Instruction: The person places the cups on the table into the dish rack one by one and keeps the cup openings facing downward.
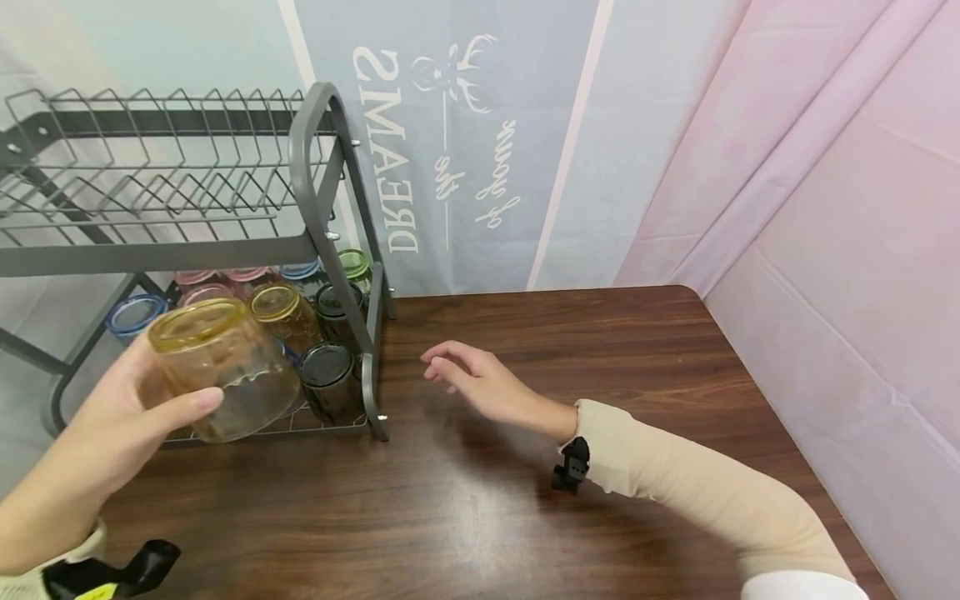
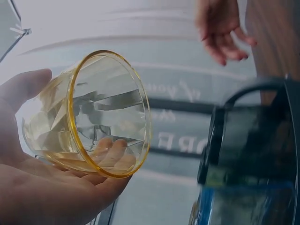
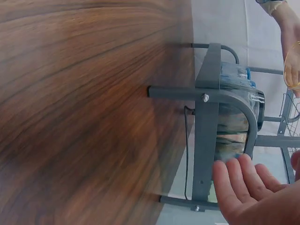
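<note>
My left hand (image 1: 123, 408) grips a yellow-tinted clear drinking glass (image 1: 232, 375), thumb on one side and fingers round the other. The glass is tilted in front of the rack's lower shelf. Seen from the left wrist, its wide mouth has a yellow rim (image 2: 70, 108), and fingers show through the clear wall. My right hand (image 1: 483, 383) hovers over the table to the right of the rack, fingers loosely bent and holding nothing. In the right wrist view, its fingertips (image 3: 246, 161) overlap the rack's end.
A grey two-tier dish rack (image 1: 161, 254) stands on the brown wooden table (image 1: 480, 517) at left. Several tinted glasses are on its lower shelf, including a dark glass (image 1: 330, 379) and a blue-rimmed glass (image 1: 137, 315). A printed curtain (image 1: 465, 150) hangs behind; a pink cloth (image 1: 847, 275) is at right.
</note>
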### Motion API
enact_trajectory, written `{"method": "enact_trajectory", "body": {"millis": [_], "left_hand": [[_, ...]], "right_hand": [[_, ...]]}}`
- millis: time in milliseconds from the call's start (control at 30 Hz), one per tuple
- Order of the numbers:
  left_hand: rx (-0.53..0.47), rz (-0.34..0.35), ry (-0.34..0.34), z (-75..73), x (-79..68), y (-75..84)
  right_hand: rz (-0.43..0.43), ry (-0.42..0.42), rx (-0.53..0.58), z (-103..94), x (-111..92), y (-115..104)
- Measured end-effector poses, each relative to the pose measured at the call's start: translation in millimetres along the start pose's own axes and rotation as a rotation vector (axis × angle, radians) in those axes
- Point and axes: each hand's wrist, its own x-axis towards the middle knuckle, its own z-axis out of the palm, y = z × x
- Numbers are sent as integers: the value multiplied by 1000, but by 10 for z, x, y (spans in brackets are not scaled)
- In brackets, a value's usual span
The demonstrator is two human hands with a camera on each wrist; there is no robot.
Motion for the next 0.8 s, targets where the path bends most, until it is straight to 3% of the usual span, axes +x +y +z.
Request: {"method": "enact_trajectory", "body": {"millis": [233, 433, 500, 700, 800], "left_hand": [[-65, 28, 130, -274, -125, -7], [-132, 183, 186, -437, -128, 9], [-108, 210, 227, -477, -136, 17], [41, 180, 426, -581, -167, 4], [200, 163, 552, -602, -172, 7]], "right_hand": [[91, -116, 11, 123, 116, 12], [106, -165, 38, 246, 203, 28], [102, -171, 48, 302, 226, 22], [91, -169, 77, 471, 287, 16], [92, -167, 84, 532, 305, 2]]}}
